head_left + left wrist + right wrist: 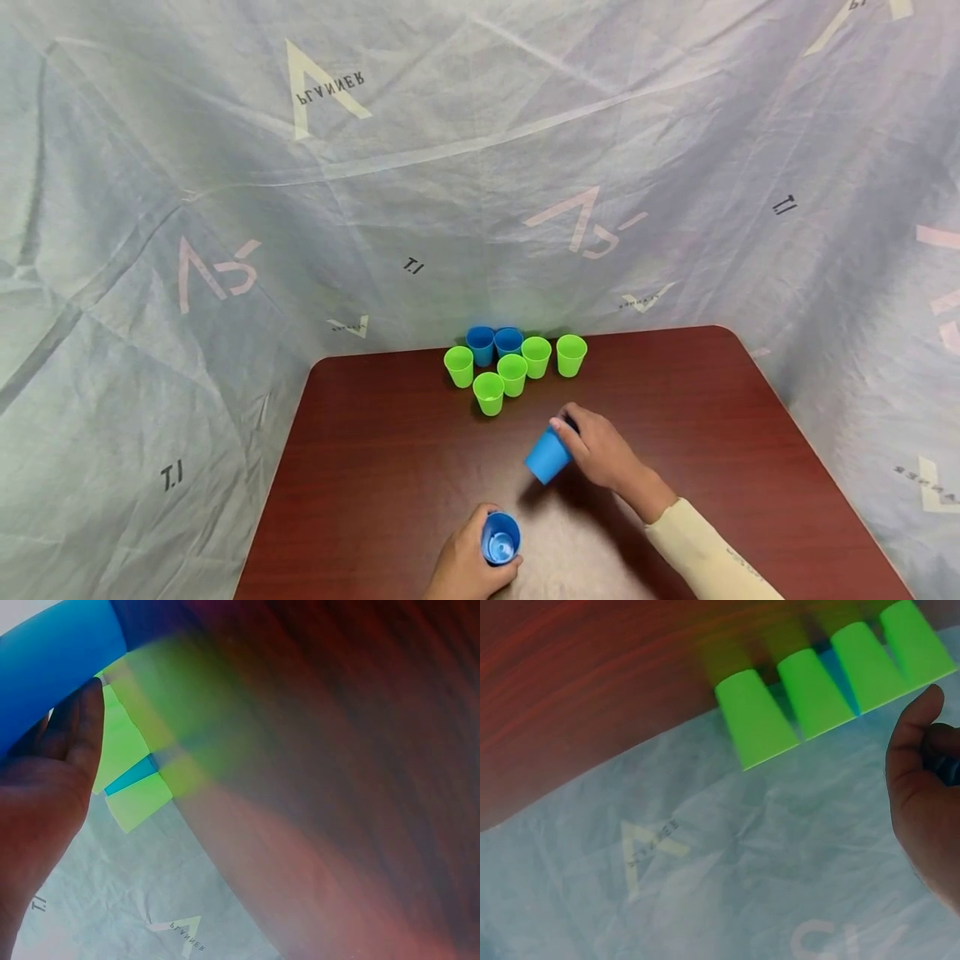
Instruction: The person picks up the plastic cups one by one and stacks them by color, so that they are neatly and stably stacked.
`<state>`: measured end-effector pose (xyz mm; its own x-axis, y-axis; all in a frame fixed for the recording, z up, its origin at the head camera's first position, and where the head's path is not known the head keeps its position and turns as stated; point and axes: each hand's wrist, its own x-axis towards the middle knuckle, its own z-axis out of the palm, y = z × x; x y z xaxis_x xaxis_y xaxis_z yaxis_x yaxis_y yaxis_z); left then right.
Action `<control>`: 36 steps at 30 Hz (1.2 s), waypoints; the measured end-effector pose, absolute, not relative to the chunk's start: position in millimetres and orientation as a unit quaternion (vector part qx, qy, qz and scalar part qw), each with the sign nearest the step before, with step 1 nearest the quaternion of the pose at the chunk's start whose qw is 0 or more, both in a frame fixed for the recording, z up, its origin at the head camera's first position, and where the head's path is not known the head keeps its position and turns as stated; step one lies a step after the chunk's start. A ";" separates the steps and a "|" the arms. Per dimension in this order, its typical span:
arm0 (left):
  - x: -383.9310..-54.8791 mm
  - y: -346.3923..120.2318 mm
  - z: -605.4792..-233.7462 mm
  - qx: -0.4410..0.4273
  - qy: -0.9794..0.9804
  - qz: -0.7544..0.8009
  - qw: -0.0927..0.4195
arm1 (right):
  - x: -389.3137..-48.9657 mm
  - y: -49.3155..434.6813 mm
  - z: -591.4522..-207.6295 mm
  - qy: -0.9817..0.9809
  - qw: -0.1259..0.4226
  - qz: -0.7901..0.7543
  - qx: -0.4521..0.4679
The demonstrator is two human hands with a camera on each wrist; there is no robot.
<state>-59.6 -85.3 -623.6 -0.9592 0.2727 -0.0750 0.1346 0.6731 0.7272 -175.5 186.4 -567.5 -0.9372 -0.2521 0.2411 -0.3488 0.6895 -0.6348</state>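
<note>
Near the front of the table, my left hand [472,558] holds a blue cup [501,538] with its mouth facing up toward the head camera. In the left wrist view the side of that cup [56,664] fills the upper left corner, above the fingers. Farther right, my right hand [600,450] grips a second blue cup [549,456] near its rim. That cup is tilted, its base pointing down and left. Only a dark sliver of it shows in the right wrist view, beside the curled thumb and fingers [915,742].
Toward the back of the dark red table [375,467] stand several green cups, among them a front one [489,395] and a rightmost one [571,357]. Two blue cups [480,347] stand behind them. A grey printed cloth [465,208] surrounds the table's back and sides.
</note>
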 end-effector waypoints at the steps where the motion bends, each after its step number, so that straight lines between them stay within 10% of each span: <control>1: -59.6 -85.2 -624.3 0.114 0.910 0.389 0.084 | -173.7 184.2 -567.1 -0.915 0.062 0.362 0.167; 36: -60.8 -87.4 -627.4 0.113 0.891 0.424 0.113 | -128.0 126.2 -557.8 -0.870 0.036 0.354 0.341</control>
<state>-60.8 -87.4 -627.4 -0.9488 0.2975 -0.1066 0.1051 0.6150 0.7815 -128.0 126.2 -557.8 -0.7646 -0.5677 0.3051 -0.6193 0.5165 -0.5913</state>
